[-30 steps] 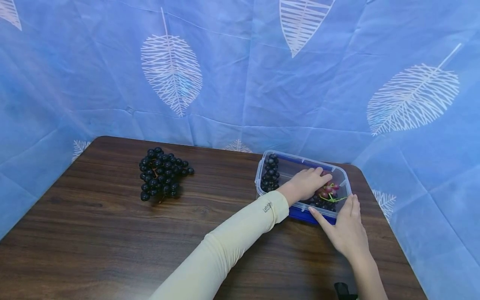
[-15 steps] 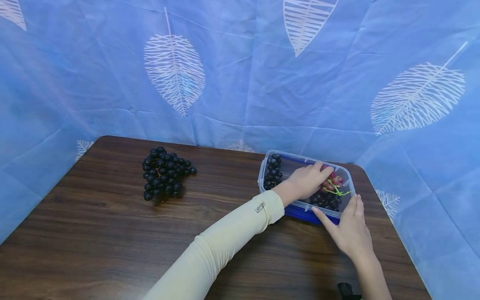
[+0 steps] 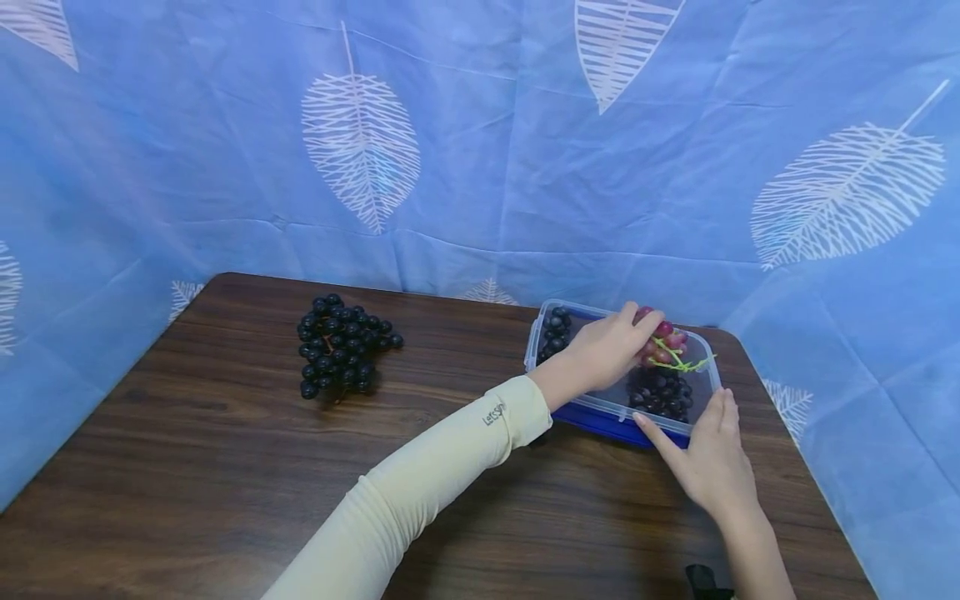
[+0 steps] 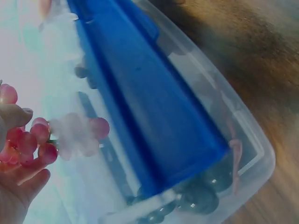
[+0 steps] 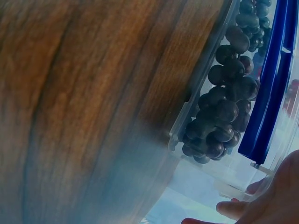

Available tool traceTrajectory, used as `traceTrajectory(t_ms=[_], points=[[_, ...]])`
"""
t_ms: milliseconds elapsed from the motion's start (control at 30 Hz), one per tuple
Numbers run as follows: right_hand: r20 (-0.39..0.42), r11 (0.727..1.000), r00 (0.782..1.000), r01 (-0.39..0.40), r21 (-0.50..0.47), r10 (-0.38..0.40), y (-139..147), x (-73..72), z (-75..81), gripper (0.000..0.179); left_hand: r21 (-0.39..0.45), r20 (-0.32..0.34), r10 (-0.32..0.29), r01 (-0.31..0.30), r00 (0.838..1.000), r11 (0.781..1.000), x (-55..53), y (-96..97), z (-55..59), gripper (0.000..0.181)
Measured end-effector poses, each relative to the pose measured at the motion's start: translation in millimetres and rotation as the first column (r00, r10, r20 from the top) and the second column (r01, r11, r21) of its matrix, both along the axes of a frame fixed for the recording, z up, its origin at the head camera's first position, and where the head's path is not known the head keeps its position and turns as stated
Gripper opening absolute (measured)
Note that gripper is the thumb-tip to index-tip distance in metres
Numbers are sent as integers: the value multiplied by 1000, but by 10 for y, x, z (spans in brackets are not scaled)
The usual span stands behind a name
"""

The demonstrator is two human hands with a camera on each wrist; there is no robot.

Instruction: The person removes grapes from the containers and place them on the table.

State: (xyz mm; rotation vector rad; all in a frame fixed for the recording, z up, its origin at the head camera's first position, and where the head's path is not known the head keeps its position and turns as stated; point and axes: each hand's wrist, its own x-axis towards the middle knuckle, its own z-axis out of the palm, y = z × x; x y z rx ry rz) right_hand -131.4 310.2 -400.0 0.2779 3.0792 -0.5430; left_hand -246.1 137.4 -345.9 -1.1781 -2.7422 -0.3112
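Observation:
My left hand (image 3: pixel 611 346) grips a bunch of red grapes (image 3: pixel 670 343) with a green stem, over the clear plastic container (image 3: pixel 588 402). In the left wrist view, thumb and fingers pinch several of the red grapes (image 4: pixel 28 142). My right hand (image 3: pixel 716 467) rests against the container's near right corner, thumb at the front rim, fingers straight along the side. Inside the container lie dark grapes at the right (image 3: pixel 660 396) and dark grapes at the left (image 3: pixel 557 327). A blue latch (image 5: pixel 268 102) shows along its side in the right wrist view.
Another bunch of black grapes (image 3: pixel 345 350) lies on the brown wooden table (image 3: pixel 225 467), at the back left. Behind the table hangs a blue cloth (image 3: pixel 465 150) with white leaf prints. A small black object (image 3: pixel 705 581) is near the right forearm.
My left hand has raised the red grapes up from inside the container, showing more of the dark grapes below. The right hand stays at the corner. The head view has shifted slightly.

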Motion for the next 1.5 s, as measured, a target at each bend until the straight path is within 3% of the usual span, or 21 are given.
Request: traceTrajectory(t_ms=[467, 833, 1000, 1233, 1500], points=[[11, 1000, 1000, -2, 6, 2, 14, -4, 1, 130, 174, -22, -15, 19, 1000, 984, 149, -409, 297, 53], [-19, 999, 1000, -21, 25, 22, 14, 3, 3, 128, 255, -23, 65, -57, 998, 965, 190, -896, 481, 54], [-9, 999, 1000, -23, 29, 23, 10, 7, 14, 128, 274, 9, 131, -128, 991, 953, 177, -1106, 484, 54], [28, 999, 1000, -14, 38, 13, 21, 1, 14, 129, 280, 27, 212, -211, 977, 937, 154, -1355, 385, 48], [26, 999, 1000, -11, 36, 10, 12, -9, 9, 129, 253, 111, 326, -344, 939, 904, 170, -1597, 235, 51]])
